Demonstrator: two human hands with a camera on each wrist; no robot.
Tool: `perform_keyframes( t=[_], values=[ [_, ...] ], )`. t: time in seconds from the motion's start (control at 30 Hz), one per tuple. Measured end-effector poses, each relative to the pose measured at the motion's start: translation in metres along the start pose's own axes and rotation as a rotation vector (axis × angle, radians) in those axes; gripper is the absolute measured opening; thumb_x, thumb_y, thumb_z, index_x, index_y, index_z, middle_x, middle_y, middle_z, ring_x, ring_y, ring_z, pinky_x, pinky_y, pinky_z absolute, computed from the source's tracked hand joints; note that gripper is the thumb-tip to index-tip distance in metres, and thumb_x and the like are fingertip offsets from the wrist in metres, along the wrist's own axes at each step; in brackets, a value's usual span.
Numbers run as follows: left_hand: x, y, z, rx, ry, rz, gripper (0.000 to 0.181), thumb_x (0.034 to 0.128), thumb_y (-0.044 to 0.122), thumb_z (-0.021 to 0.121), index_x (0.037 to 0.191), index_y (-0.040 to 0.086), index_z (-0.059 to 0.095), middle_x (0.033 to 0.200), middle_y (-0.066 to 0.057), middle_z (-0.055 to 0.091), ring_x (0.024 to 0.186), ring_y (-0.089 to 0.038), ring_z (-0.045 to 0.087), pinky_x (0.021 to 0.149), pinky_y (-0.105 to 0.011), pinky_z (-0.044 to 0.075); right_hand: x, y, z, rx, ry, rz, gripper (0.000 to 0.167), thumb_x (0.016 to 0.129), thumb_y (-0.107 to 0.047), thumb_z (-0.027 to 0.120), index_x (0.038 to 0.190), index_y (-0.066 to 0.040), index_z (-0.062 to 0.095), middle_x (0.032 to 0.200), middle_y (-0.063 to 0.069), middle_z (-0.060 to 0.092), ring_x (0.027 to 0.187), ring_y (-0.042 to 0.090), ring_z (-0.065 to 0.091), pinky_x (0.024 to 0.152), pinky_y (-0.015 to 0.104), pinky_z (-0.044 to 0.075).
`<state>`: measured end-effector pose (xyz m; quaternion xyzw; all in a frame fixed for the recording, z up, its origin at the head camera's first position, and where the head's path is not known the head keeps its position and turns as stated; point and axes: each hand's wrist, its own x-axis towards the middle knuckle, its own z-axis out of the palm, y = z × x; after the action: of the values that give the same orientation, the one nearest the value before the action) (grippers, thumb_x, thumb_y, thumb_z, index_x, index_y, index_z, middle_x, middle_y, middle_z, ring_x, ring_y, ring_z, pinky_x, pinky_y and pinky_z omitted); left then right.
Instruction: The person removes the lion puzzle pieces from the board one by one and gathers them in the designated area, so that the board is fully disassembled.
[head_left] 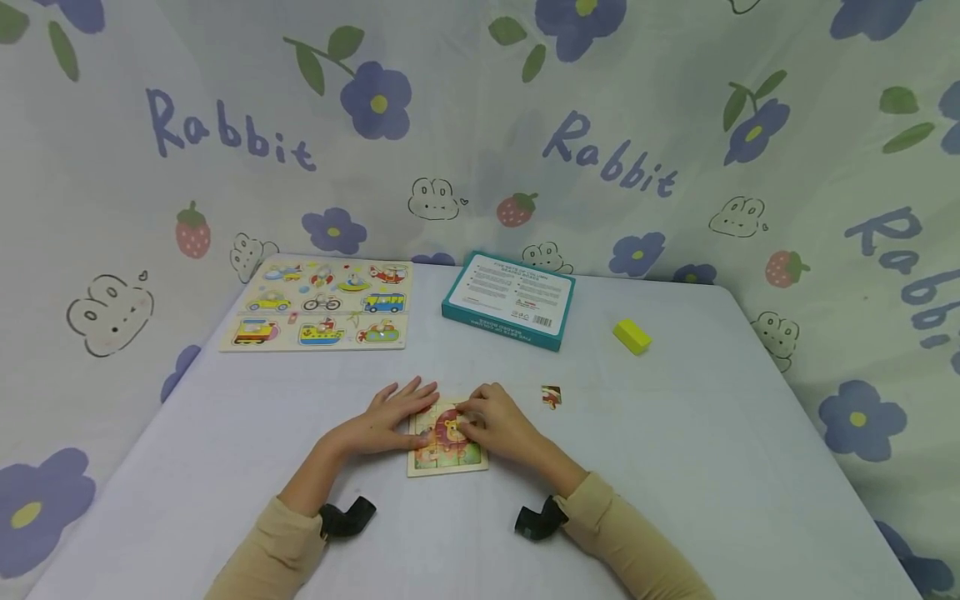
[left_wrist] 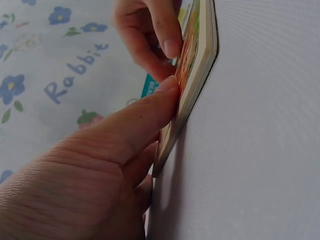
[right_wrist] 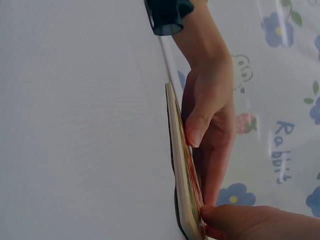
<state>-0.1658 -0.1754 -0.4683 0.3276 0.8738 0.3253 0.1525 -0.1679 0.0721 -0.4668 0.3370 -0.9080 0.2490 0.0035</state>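
A small square wooden jigsaw puzzle (head_left: 450,457) with a lion picture lies on the white table. My left hand (head_left: 382,423) rests over its left side, fingers spread past the top edge and thumb on the picture. At the upper right of the puzzle, my right hand (head_left: 501,427) has its thumb and index finger bent over a puzzle piece, which they mostly hide. In the left wrist view, the pale puzzle edge (left_wrist: 200,70) shows beside my left thumb (left_wrist: 150,107). A loose puzzle piece (head_left: 551,396) lies to the right of my right hand.
Behind on the left lies a wooden vehicle peg board (head_left: 341,312). A teal box (head_left: 510,300) with a white label lies at the back middle, and a yellow block (head_left: 632,337) to its right. A patterned curtain (head_left: 480,125) hangs behind the table.
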Motion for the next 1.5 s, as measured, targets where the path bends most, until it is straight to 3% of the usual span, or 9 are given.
perform_keyframes(
  t=[0.4, 0.7, 0.93, 1.3, 1.5],
  values=[
    [0.001, -0.001, 0.0, -0.034, 0.051, 0.052, 0.057, 0.091, 0.028, 0.057, 0.139, 0.004, 0.038, 0.147, -0.011, 0.028, 0.137, -0.034, 0.01, 0.108, -0.051, 0.002, -0.001, 0.001, 0.007, 0.049, 0.059, 0.031, 0.025, 0.082, -0.027, 0.07, 0.101, -0.012, 0.07, 0.093, -0.001, 0.056, 0.08, 0.012, 0.041, 0.066, 0.025, 0.036],
    [0.002, -0.004, 0.0, -0.038, 0.049, 0.046, 0.054, 0.0921, 0.027, 0.055, 0.139, 0.006, 0.039, 0.148, -0.009, 0.028, 0.138, -0.03, 0.01, 0.109, -0.049, 0.003, 0.003, 0.004, 0.013, 0.103, 0.117, 0.08, 0.017, 0.081, -0.025, 0.071, 0.094, -0.014, 0.07, 0.09, -0.004, 0.06, 0.08, 0.01, 0.043, 0.065, 0.023, 0.036],
    [0.002, -0.004, 0.0, -0.038, 0.05, 0.055, 0.053, 0.0921, 0.026, 0.055, 0.139, 0.005, 0.039, 0.147, -0.01, 0.028, 0.138, -0.031, 0.01, 0.109, -0.05, 0.002, 0.005, 0.005, 0.014, 0.11, 0.184, 0.05, 0.01, 0.08, -0.021, 0.071, 0.088, -0.014, 0.069, 0.085, -0.005, 0.061, 0.076, 0.008, 0.045, 0.063, 0.022, 0.037],
    [0.002, -0.006, 0.001, -0.047, 0.049, 0.061, 0.054, 0.0916, 0.027, 0.056, 0.139, 0.006, 0.039, 0.147, -0.01, 0.028, 0.138, -0.031, 0.009, 0.109, -0.05, 0.002, 0.006, 0.005, 0.014, 0.125, 0.193, 0.046, 0.008, 0.08, -0.019, 0.072, 0.085, -0.014, 0.068, 0.08, -0.007, 0.062, 0.07, 0.008, 0.042, 0.06, 0.021, 0.035],
    [0.003, -0.005, 0.0, -0.05, 0.05, 0.059, 0.054, 0.0912, 0.027, 0.057, 0.138, 0.005, 0.04, 0.147, -0.01, 0.029, 0.138, -0.031, 0.01, 0.109, -0.05, 0.002, 0.004, 0.004, 0.014, 0.194, 0.195, 0.082, 0.006, 0.081, -0.018, 0.071, 0.084, -0.014, 0.067, 0.076, -0.009, 0.058, 0.069, 0.008, 0.043, 0.058, 0.021, 0.037]
  ],
)
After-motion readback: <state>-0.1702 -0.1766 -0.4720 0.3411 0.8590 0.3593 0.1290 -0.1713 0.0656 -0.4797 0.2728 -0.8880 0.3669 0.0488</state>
